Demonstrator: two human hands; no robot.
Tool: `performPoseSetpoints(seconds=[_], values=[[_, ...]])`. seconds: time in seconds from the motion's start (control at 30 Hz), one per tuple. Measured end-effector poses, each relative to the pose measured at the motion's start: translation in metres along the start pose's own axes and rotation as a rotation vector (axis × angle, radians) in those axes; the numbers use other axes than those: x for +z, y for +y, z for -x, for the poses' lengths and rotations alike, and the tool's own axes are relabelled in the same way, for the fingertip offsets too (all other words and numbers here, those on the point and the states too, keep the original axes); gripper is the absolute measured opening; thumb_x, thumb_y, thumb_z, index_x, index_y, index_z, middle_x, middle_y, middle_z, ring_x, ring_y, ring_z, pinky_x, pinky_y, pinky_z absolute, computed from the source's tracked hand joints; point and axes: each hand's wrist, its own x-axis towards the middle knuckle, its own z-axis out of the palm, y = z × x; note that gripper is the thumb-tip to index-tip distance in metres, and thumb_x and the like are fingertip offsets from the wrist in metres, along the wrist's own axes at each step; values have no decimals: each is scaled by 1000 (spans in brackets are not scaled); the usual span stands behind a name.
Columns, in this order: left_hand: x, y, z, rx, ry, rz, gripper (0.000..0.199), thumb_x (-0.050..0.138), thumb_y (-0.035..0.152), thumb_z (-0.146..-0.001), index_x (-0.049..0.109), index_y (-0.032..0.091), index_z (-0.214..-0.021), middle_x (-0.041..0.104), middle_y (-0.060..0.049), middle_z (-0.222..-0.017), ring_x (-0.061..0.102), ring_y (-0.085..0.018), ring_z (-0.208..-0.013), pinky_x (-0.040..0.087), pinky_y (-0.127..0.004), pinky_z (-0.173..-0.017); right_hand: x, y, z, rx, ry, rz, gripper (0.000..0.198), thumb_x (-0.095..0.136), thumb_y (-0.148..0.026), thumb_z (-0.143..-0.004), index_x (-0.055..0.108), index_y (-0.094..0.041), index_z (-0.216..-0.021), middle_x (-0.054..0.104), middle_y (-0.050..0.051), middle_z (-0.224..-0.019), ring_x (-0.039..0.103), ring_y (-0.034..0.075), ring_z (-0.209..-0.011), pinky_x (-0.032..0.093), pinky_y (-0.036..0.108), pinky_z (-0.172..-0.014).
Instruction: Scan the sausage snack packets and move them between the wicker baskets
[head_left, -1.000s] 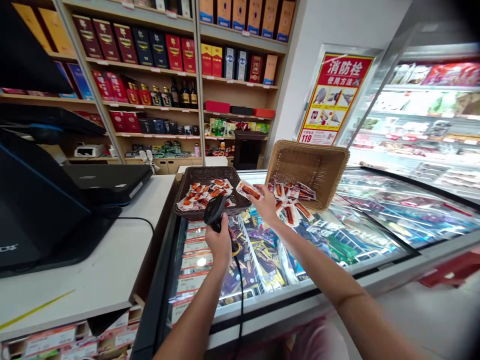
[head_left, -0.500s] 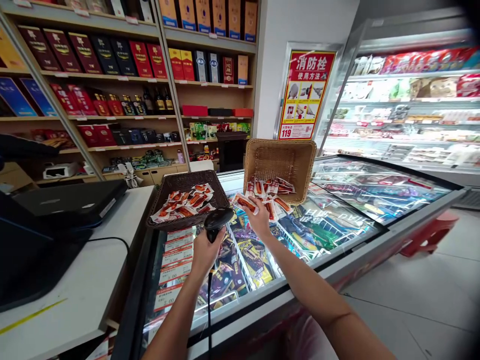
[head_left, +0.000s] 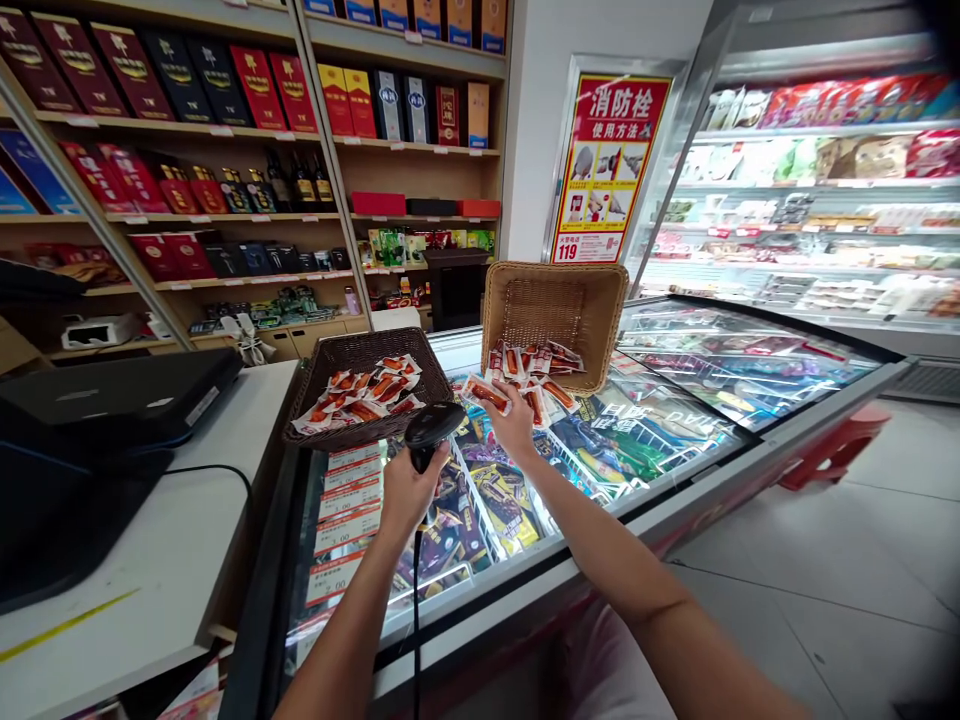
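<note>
My left hand [head_left: 409, 492] is wrapped round the handle of a black barcode scanner [head_left: 433, 424], whose cable hangs down over the freezer. In my right hand [head_left: 514, 424] is a small packaged sausage [head_left: 485, 393], pinched by one end in its clear and white wrapper. Just behind that hand, a tan wicker basket [head_left: 619, 330] lies tipped on its side, with several packaged sausages [head_left: 536, 362] in it and spilling out at its mouth. To the left, a dark brown wicker basket [head_left: 431, 350] holds several more sausage packets [head_left: 367, 392]. The scanner's head is close to this basket's front right corner.
Both baskets rest on a glass-topped chest freezer [head_left: 675, 400] with packaged goods inside. A white counter [head_left: 112, 560] with a black device [head_left: 75, 480] stands at left. Shelves of boxes [head_left: 300, 170] line the back. A red stool [head_left: 832, 450] is beyond the freezer.
The view has shifted slightly, so the baskets and shelves sit a little higher and further left. Both hands keep their holds on the scanner and the packaged sausage.
</note>
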Motion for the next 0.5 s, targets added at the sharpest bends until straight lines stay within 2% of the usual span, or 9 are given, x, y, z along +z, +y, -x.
performPoseSetpoints(seconds=[0.17, 0.27, 0.37, 0.5], values=[[-1, 5, 0, -19, 65, 26, 51, 72, 71, -75, 59, 21, -70, 60, -2, -49, 53, -17, -38, 39, -27, -42, -10, 28, -24, 49, 111, 116, 43, 64, -38, -86, 67, -20, -125, 73, 11, -123, 65, 29, -114, 47, 47, -106], [-2, 9, 1, -24, 93, 28, 50, 71, 69, -77, 59, 21, -70, 59, -1, -49, 54, -17, -39, 39, -27, -43, -17, 52, -43, 61, 188, 189, 49, 57, -41, -90, 61, -16, -132, 66, 17, -132, 60, 31, -122, 44, 49, -109], [-3, 9, 1, -39, 128, 35, 49, 70, 68, -77, 58, 21, -68, 59, -2, -49, 55, -18, -40, 40, -27, -45, -20, 71, -50, 22, 153, 333, 56, 53, -39, -91, 53, -13, -140, 56, 23, -144, 49, 34, -136, 38, 54, -114], [-6, 5, -6, -92, 253, 115, 49, 71, 68, -77, 59, 20, -72, 59, 0, -49, 55, -17, -42, 41, -27, -47, -15, 76, -42, -18, 120, 449, 57, 51, -34, -90, 50, -11, -142, 52, 24, -145, 42, 37, -139, 33, 57, -116]])
